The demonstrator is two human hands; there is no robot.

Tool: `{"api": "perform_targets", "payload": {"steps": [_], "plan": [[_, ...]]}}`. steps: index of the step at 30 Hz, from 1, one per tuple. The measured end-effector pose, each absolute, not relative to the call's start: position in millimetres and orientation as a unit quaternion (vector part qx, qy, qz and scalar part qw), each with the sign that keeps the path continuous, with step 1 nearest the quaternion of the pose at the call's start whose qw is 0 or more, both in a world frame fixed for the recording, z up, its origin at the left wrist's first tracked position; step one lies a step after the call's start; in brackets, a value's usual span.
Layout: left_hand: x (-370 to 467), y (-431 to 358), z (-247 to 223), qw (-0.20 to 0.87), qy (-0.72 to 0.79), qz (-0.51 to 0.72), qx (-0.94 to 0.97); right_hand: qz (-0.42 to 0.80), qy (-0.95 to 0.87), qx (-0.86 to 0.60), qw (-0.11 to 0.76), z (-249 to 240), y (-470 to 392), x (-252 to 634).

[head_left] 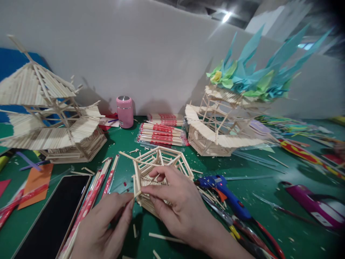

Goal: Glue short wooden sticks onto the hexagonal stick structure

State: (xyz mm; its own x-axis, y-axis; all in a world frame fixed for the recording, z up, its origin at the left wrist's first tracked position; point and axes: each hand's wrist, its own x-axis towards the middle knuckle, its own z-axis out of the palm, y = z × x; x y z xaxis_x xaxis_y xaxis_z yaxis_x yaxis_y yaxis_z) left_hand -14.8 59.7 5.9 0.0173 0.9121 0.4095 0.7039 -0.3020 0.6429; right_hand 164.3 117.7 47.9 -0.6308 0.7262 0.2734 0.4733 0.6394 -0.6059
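At the front left corner of a small many-sided frame of wooden sticks (183, 163), both hands meet on a short wooden stick (138, 195). My left hand (106, 219) pinches its left end between thumb and forefinger. The fingertips of my right hand (176, 205) close on the other end, right by an upright of the frame. My right hand hides much of the frame's inside and its front right side. A longer stick (126, 155) juts out to the left from the frame's upper rim.
Tiered stick pavilions stand at the left (67, 136) and right (215, 140), the right one topped with blue-green paper leaves (256, 77). A pink flask (125, 113) and wrapped chopsticks (161, 133) lie behind. A phone (54, 219), blue glue gun (229, 198) and purple-white device (315, 205) flank the hands.
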Motion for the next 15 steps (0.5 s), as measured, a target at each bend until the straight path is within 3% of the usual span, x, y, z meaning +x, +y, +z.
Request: {"api": "perform_targets", "payload": {"steps": [15], "plan": [[-14.1, 56.4, 1.6, 0.114, 0.596, 0.432, 0.667, 0.239, -0.870, -0.348, 0.254, 46.0, 117.3, 163.4]]}}
